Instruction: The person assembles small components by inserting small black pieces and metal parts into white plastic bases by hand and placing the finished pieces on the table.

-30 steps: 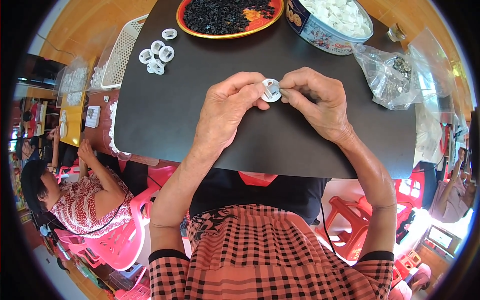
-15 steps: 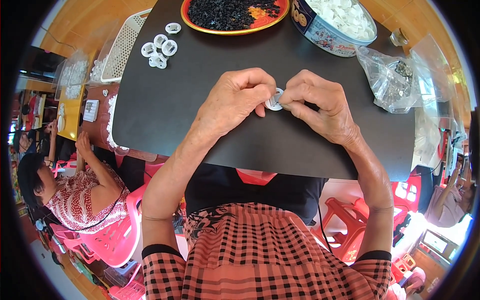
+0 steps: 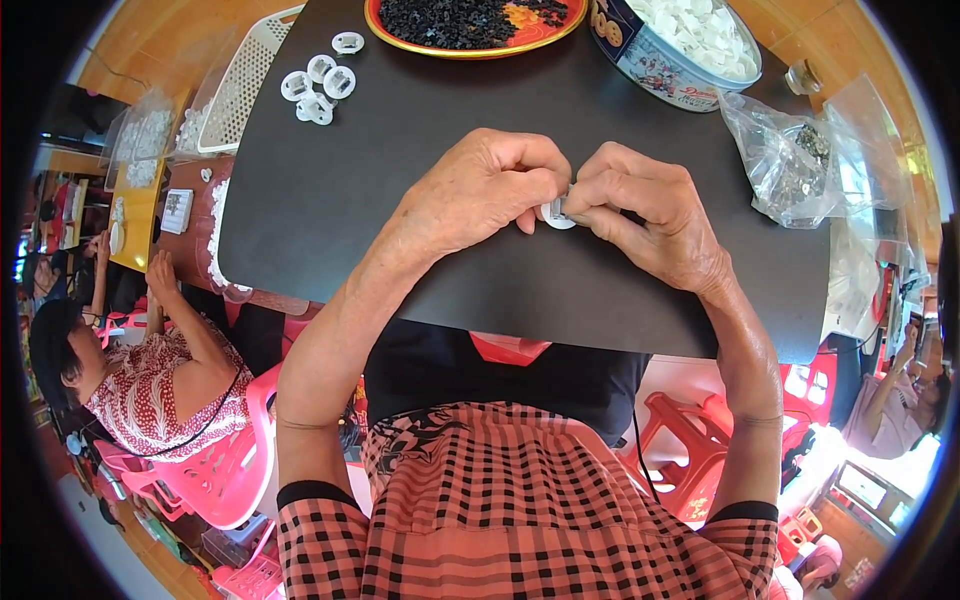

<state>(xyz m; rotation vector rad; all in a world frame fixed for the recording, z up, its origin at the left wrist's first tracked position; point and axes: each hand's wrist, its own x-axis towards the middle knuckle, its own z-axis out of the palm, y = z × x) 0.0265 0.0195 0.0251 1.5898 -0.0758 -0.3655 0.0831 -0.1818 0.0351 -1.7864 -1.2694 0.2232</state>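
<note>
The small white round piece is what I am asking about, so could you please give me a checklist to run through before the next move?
1. White round piece steadied by the left hand: ok, fingers pinch its left side.
2. Right hand in position: ok, fingers closed at the piece's right edge.
3. Small part in the right fingers: cannot tell, the fingertips hide it.
4. Inside of the piece correctly fitted: cannot tell, largely covered.
5. Black parts within their tray: ok, as far as the view shows.
6. Similar white pieces kept apart from the hands: ok.
</note>
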